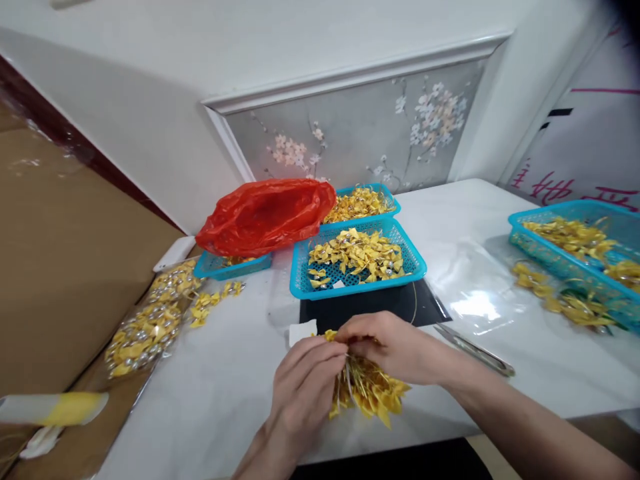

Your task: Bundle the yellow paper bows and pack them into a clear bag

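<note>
Both hands meet just in front of the nearest blue basket (358, 283). The left hand (305, 387) has its grip wrapped around a bundle of yellow bows on wires (367, 393), whose glossy folded heads fan out below the palm. The right hand (395, 347) pinches narrowly at the top of the same bundle, where thin pale stems gather. Judging by its thickness, the bundle is well under way, yet that stiff plastic mesh basket still holds many loose bows, so plenty seems left. Left of the basket lies a crinkled red plastic bag (267, 215); right of it, metal tweezers (475, 350) rest on the smooth white table (215, 393).
</note>
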### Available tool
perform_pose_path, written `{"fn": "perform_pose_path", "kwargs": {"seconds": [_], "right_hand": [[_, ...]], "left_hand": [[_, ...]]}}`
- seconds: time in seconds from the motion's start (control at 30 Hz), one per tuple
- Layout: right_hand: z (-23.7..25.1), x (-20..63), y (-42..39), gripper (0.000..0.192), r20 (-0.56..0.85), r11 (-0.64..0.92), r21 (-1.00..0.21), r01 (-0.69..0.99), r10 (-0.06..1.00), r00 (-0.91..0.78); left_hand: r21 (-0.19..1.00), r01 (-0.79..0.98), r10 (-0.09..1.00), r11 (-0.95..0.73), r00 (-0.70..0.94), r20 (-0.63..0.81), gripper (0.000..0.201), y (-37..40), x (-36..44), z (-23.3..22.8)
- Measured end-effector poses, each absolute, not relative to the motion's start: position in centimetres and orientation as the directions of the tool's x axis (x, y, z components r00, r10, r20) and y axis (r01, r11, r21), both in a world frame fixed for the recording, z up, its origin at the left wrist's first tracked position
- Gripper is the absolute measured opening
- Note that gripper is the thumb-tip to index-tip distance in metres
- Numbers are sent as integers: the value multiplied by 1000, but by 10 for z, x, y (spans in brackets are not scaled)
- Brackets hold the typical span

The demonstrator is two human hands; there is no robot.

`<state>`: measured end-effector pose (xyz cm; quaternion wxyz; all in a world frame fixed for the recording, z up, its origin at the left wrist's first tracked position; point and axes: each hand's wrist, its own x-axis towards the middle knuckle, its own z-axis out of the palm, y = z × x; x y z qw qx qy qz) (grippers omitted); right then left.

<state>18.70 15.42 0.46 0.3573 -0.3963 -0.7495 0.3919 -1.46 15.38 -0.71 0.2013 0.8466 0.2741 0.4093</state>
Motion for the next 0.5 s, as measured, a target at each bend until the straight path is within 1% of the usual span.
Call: {"fn": "perform_pose_path", "kwargs": {"seconds": [0.07, 0.13, 0.2, 0.3, 0.4, 0.5], "right_hand": [[1, 181, 157, 32, 220, 387, -866, 318, 864, -452], [-1, 179, 157, 27, 222, 386, -858, 338, 873, -434], [-1, 180, 155, 23, 231, 389, -844, 370, 885, -404], [3, 184, 150, 26, 252, 412, -799, 438, 891, -378], [5, 190, 144, 24, 278, 463, -722, 514, 874, -397], [1, 204, 137, 22, 299, 518, -562, 645, 854, -426]], "left_hand": [[527, 317, 613, -788, 479, 628, 41, 153, -12, -11], [512, 332, 610, -792, 452, 650, 42, 151, -9, -13], [511, 343, 616, -788, 424, 664, 41, 149, -6, -14], [519, 347, 624, -781, 398, 672, 39, 149, -4, -15], [516, 335, 615, -788, 424, 664, 31, 149, -11, -14], [529, 335, 626, -780, 445, 640, 25, 146, -25, -13]]}}
